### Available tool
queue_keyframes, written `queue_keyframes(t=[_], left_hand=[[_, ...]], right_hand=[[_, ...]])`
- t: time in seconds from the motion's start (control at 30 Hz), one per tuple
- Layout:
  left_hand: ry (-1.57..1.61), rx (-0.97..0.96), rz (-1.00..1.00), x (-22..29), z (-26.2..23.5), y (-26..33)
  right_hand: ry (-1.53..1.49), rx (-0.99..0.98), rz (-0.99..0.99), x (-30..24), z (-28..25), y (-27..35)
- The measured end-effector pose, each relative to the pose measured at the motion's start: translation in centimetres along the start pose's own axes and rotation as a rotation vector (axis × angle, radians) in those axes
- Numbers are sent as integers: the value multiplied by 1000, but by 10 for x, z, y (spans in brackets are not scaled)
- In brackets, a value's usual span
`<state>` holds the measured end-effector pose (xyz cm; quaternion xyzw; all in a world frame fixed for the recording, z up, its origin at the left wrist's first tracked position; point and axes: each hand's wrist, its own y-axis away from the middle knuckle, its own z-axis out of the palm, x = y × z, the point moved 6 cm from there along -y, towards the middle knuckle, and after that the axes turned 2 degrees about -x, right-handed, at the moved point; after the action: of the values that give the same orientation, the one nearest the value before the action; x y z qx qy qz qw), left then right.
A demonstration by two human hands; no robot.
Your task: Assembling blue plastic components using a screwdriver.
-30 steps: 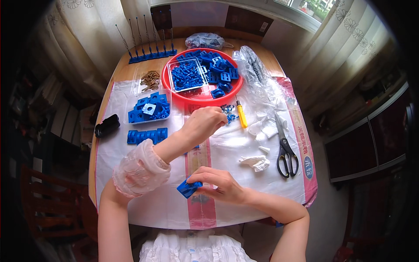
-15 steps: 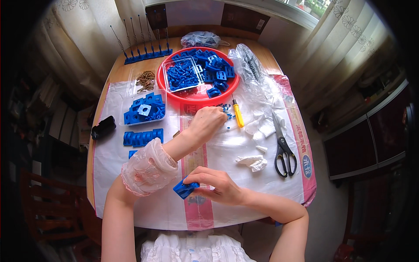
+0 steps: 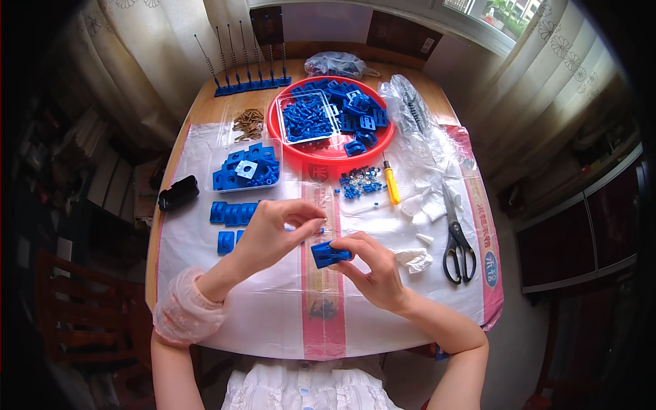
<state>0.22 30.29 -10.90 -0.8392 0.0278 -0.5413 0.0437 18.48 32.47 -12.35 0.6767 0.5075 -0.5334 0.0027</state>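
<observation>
My right hand (image 3: 374, 270) grips a blue plastic block (image 3: 328, 255) with a groove, thumb and fingers on its right end. Just up and left of it, my left hand (image 3: 273, 231) is closed in a pinch; what its fingertips hold is too small to make out. A tiny blue bit (image 3: 322, 231) shows by the left thumb tip, and I cannot tell if it is held. Beyond the hands lies a loose pile of small blue and silvery parts (image 3: 360, 182). Rows of blue curved blocks (image 3: 237, 213) stand beside my left hand, partly hidden by it.
A red round tray (image 3: 342, 158) holds blue parts and a clear box. Left of it are a clear tub (image 3: 256, 186) of blue pieces, brass-coloured pins (image 3: 249, 124) and a black case (image 3: 179, 194). To the right lie a yellow-handled screwdriver (image 3: 391, 184), scissors (image 3: 459, 246) and crumpled tissue (image 3: 414, 260).
My left hand has drawn back from the small-parts pile toward me, uncovering it. My right hand has lifted the blue block forward and right, close to the left fingertips. The view has shifted slightly.
</observation>
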Motion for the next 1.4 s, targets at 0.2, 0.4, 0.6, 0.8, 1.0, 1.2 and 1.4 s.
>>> queue_keyframes(t=[0.2, 0.4, 0.6, 0.8, 1.0, 1.2, 1.4], left_hand=[[74, 132, 8, -3, 5, 56], [164, 94, -78, -8, 9, 58], [190, 45, -83, -13, 9, 59], [219, 23, -81, -14, 9, 60], [187, -29, 6, -8, 10, 60], [355, -86, -91, -24, 20, 61], [603, -105, -241, -48, 32, 61]], right_hand=[[138, -76, -108, -9, 17, 1], [218, -82, -100, -10, 22, 1], [224, -77, -75, -11, 22, 1], [204, -94, -44, -8, 22, 2], [155, -84, 20, -2, 20, 4], [19, -70, 207, 3, 18, 1], [-213, -142, 449, 22, 21, 3]])
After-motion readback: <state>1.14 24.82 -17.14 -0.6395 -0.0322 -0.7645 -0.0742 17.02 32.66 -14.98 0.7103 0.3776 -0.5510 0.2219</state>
